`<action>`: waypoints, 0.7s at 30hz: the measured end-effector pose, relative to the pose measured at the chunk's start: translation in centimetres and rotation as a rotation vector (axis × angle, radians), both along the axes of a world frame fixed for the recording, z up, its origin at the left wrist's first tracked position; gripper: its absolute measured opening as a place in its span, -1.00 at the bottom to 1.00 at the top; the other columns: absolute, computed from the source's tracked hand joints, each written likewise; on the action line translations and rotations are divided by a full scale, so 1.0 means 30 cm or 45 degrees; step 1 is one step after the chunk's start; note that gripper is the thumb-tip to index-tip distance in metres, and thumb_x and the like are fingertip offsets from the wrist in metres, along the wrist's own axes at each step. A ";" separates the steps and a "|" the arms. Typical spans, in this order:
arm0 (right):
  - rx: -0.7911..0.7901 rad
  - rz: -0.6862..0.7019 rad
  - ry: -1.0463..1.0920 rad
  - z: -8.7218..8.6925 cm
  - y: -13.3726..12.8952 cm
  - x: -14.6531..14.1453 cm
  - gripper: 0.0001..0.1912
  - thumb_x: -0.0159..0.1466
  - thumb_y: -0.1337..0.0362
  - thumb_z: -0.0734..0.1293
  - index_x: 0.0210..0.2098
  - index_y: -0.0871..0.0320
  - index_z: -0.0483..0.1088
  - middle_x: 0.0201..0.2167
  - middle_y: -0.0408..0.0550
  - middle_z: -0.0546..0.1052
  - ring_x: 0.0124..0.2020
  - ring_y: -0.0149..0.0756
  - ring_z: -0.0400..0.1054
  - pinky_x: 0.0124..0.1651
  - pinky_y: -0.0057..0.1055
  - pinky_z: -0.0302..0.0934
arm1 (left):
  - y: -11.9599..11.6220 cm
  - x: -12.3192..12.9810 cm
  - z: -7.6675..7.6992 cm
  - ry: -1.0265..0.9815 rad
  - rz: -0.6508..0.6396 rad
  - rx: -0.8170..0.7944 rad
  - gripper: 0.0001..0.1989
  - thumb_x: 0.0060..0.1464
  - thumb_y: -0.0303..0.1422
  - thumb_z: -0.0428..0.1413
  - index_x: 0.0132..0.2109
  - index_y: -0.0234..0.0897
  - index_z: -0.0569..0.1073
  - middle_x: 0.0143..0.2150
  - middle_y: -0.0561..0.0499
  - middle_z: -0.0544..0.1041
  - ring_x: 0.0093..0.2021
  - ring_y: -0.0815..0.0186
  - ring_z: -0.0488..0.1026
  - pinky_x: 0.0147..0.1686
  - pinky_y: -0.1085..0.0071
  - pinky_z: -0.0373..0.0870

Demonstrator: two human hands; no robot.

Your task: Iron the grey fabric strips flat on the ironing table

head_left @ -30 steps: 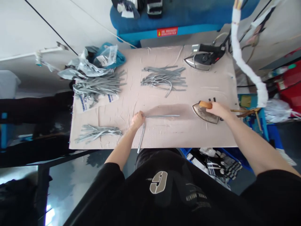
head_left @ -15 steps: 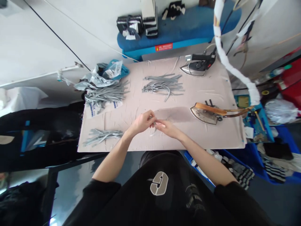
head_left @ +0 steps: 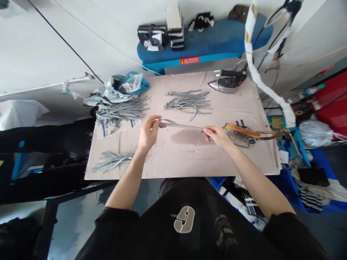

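Item: one grey strip [head_left: 180, 126], drawn out straight between both hands, just above a darker damp-looking patch [head_left: 189, 138] on the pale cardboard sheet [head_left: 173, 166] covering the counter. Left hand [head_left: 148, 131]: thumb and fingers pressed together, pinching the strip's left end. Right hand [head_left: 217, 136]: fingertips at the strip's right end, contact too small to tell whether they are pinching it. Change noted: the hands, close together half a second ago, now stand well apart, the strip opened out to its length between them. Nearest the right hand, just beyond its fingertips: a heavy flat iron [head_left: 238, 141] with a wooden handle, a brown strap running from it past the counter's edge. Also on the sheet: a loose bundle of grey strips [head_left: 188, 105] above the hands; a second bundle [head_left: 121, 112] beside the left hand, lying on a printed paper bag [head_left: 107, 129]; a third bundle [head_left: 111, 161] at the lower left. Further off: crumpled plastic bags [head_left: 108, 94] and a steam iron [head_left: 227, 82] near the far edge, and a blue ironing board [head_left: 206, 45] stacked with folded items beyond.
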State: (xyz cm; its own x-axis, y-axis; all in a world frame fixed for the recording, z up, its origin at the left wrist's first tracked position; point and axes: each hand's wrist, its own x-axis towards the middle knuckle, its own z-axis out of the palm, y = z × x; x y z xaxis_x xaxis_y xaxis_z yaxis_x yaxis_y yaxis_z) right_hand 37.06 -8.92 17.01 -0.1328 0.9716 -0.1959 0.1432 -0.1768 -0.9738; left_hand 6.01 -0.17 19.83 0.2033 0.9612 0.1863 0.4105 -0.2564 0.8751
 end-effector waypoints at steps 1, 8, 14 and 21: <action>-0.007 0.003 -0.016 -0.005 0.009 0.019 -0.50 0.33 -0.20 0.24 -0.28 0.14 0.44 -0.61 -0.23 0.35 -0.55 -0.43 0.22 -0.36 -0.40 0.14 | 0.009 -0.028 -0.015 0.018 0.050 0.035 -0.76 0.34 -0.26 0.02 0.03 -0.22 0.48 -0.33 0.03 0.63 -0.27 0.36 0.61 -0.19 0.42 0.45; -0.248 0.112 -0.276 -0.187 0.056 0.036 -0.56 0.39 -0.10 0.26 -0.31 0.17 0.41 -0.55 -0.23 0.41 -0.54 -0.46 0.29 -0.37 -0.43 0.25 | -0.059 -0.150 -0.254 0.520 0.167 -0.236 -0.70 0.39 -0.27 -0.11 0.13 -0.16 0.41 -0.13 -0.01 0.66 -0.05 0.35 0.60 -0.01 0.43 0.43; -0.462 0.127 -0.630 -0.414 0.067 -0.008 -0.58 0.39 0.08 0.34 0.13 0.19 0.40 0.06 0.04 0.50 -0.03 -0.24 0.45 -0.01 -0.16 0.43 | -0.138 -0.129 -0.503 0.873 0.137 -0.493 -0.79 0.27 -0.41 -0.02 -0.03 -0.16 0.46 -0.22 -0.03 0.64 -0.09 0.24 0.58 -0.03 0.37 0.43; -0.164 -0.091 -1.052 -0.465 -0.065 -0.023 -0.56 0.41 0.09 0.31 0.19 0.15 0.38 0.20 0.10 0.43 0.18 -0.12 0.36 0.23 0.02 0.29 | -0.145 0.002 -0.532 0.967 0.152 -0.298 -0.65 0.28 -0.35 -0.05 0.13 -0.29 0.44 0.17 -0.34 0.43 0.23 -0.10 0.29 0.21 -0.07 0.22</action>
State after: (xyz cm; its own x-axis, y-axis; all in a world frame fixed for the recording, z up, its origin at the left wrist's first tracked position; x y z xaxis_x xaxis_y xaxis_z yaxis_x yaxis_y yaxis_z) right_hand 36.38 -10.87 3.07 0.1629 0.9357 -0.3131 0.7858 -0.3149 -0.5323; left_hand 6.06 -4.51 3.87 0.0871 0.9815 -0.1706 0.9283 -0.0178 0.3714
